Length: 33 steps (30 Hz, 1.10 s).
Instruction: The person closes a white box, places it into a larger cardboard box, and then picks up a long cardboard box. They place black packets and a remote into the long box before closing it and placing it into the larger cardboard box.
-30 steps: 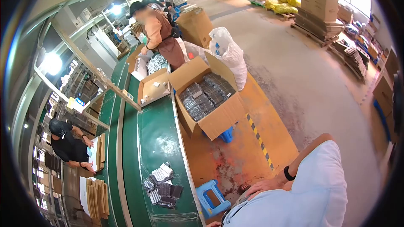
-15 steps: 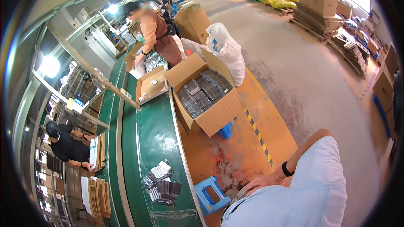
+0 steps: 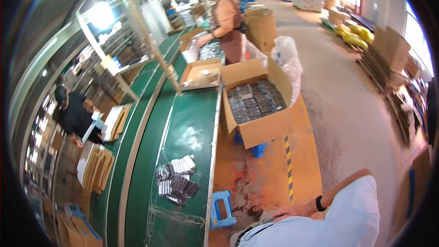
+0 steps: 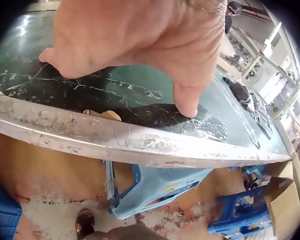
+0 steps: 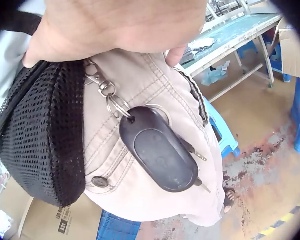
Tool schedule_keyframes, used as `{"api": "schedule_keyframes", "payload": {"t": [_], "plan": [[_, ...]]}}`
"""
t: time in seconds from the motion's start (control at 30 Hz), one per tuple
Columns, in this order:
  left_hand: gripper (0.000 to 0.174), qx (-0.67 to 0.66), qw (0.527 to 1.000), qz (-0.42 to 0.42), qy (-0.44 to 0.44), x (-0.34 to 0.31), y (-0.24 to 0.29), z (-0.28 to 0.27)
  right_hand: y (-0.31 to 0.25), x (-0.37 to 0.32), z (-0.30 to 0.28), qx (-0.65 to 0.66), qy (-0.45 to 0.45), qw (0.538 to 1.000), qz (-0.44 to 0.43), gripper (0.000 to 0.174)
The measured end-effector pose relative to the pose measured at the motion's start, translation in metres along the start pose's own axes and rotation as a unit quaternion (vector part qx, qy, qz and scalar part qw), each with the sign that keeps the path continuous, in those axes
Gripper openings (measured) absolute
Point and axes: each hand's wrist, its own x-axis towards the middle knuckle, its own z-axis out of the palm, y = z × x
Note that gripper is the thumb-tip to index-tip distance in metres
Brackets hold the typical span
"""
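My left hand (image 4: pixel 135 40) leans on the green tabletop (image 4: pixel 25 75) near its worn metal edge, the fingertips pressing down and nothing in its grasp. The head view does not show this hand. A small brown scrap (image 4: pixel 110 115) lies by the edge below it. My right hand (image 5: pixel 120 30) rests at my hip on beige trousers (image 5: pixel 105 145); in the head view it lies beside the light blue shirt (image 3: pixel 329 224). Below it hang a black key fob (image 5: pixel 160 150) with keys and a black mesh pouch (image 5: pixel 45 135). Flat dark and silvery packets (image 3: pixel 178 180) lie on the green bench.
A large carton (image 3: pixel 267 128) full of plastic-wrapped packs stands beside the bench. A light blue stool (image 3: pixel 222 210) is close to my legs. Beyond the carton a person in an apron (image 3: pixel 231 23) works; across the bench another person (image 3: pixel 75 114) handles stacked cardboard (image 3: pixel 98 167).
The head view has turned, so the bench and carton sit further right. The person across the bench has shifted a pale sheet toward the cardboard stack. My right hand stays at my hip.
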Motion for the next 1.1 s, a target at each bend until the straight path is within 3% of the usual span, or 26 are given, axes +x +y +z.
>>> {"api": "schedule_keyframes", "payload": {"t": [0.33,0.6,0.73,0.87,1.0,1.1], "plan": [[0.128,-0.020,0.999,-0.015,0.020,0.007,-0.003,0.013,-0.014,0.020,-0.018,0.093,-0.039,0.994,0.034,0.062],[0.129,-0.010,0.996,-0.003,0.084,0.020,-0.017,0.037,0.002,0.023,-0.015,0.062,-0.061,0.996,0.022,0.063],[0.128,-0.011,0.997,-0.008,0.075,0.020,-0.014,0.037,0.017,0.017,-0.003,0.073,-0.087,0.992,0.058,0.061],[0.127,-0.018,0.998,-0.005,0.053,0.016,-0.011,0.028,0.014,0.020,-0.001,0.145,-0.053,0.986,0.059,0.050],[0.126,-0.010,0.998,-0.001,0.060,0.010,-0.011,0.028,-0.009,0.033,-0.017,0.163,-0.061,0.981,0.087,0.051],[0.125,-0.016,0.999,0.008,0.045,0.006,-0.010,0.020,0.003,0.024,-0.006,0.160,-0.075,0.975,0.134,0.052]]}}
